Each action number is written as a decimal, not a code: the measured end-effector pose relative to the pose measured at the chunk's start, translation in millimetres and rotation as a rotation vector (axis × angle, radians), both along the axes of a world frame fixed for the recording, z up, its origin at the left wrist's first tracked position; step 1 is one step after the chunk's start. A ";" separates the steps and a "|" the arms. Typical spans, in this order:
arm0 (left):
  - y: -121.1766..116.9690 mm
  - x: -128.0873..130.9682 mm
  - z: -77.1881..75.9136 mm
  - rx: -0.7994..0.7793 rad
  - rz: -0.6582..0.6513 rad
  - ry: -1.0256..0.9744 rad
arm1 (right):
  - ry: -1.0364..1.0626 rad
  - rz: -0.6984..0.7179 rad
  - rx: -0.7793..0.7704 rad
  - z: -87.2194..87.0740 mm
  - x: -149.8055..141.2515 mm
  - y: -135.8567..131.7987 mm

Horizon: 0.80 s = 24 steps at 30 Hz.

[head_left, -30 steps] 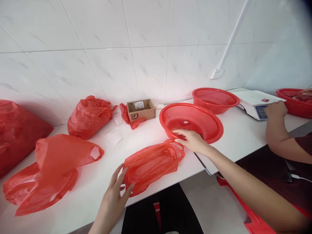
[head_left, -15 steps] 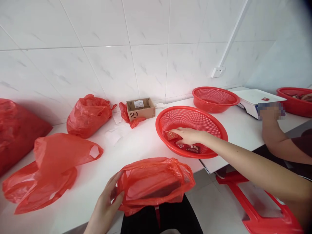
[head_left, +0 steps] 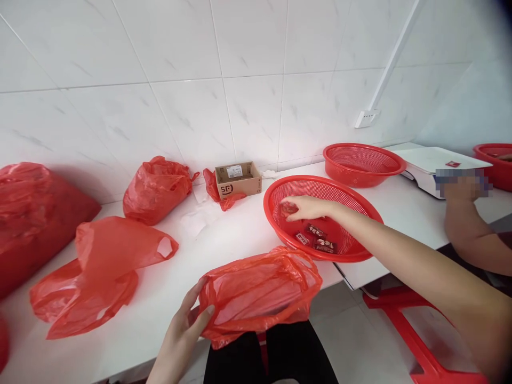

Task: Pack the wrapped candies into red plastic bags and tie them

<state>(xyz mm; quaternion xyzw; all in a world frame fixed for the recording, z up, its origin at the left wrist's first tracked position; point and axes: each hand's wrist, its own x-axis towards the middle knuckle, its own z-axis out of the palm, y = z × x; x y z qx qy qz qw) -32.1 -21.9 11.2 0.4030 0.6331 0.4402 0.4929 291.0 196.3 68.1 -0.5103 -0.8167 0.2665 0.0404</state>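
Observation:
My left hand [head_left: 190,320] pinches the near left rim of a thin red plastic bag [head_left: 260,298], whose mouth gapes toward me at the table's front edge. Inside a red perforated basket [head_left: 276,234], my right hand [head_left: 306,208] reaches down with its fingers closed on a small red wrapped packet [head_left: 288,209], partly hidden by the fingers. A few dark red wrapped packets [head_left: 325,245] lie on the basket's floor just below that hand.
Behind stand a second red basket [head_left: 364,165], a white scale [head_left: 444,160] and a cardboard box [head_left: 239,186]. Filled red bags [head_left: 158,189] and a flat red bag [head_left: 106,250] lie left. A co-worker's arm [head_left: 466,218] is at the scale. A red stool [head_left: 412,330] stands below right.
My right hand has closed around the red packet and shifted slightly back from the others, so more dark packets show. My left hand still holds the bag. The view has turned slightly left.

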 end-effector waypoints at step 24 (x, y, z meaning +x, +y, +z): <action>5.7 4.8 -18.3 0.078 -0.046 0.099 | -0.167 -0.134 0.100 -10.2 17.1 -46.2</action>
